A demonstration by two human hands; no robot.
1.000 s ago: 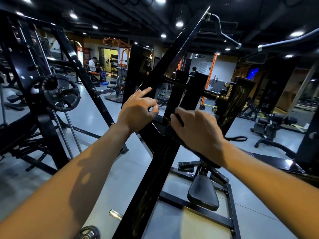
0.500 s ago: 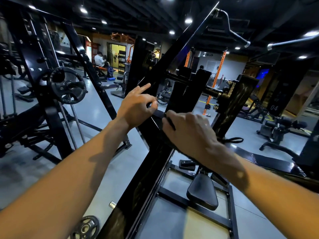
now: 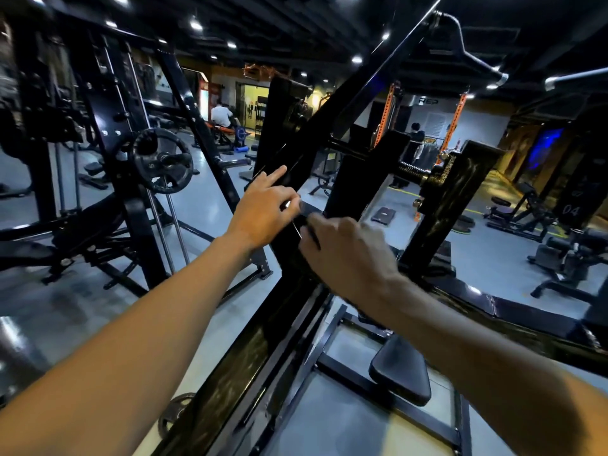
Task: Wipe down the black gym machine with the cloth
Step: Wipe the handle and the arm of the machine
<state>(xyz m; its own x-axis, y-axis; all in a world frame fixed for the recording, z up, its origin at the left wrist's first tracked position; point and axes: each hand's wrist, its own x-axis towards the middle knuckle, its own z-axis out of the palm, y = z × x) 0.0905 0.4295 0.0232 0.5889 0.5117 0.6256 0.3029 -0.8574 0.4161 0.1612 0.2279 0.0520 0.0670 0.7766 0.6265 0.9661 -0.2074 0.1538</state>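
Where right hand point(image 3: 345, 255) presses, cloth hidden

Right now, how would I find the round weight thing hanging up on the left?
Start at the tall black rack filling the left side, left of both hands. On its upright, at about the height of the left hand, a black weight plate hangs on a peg. Unlike the plate on the floor, it has open cut-outs like a steering wheel.

Cloth hidden beneath right hand point(image 3: 345, 255); forearms cropped.
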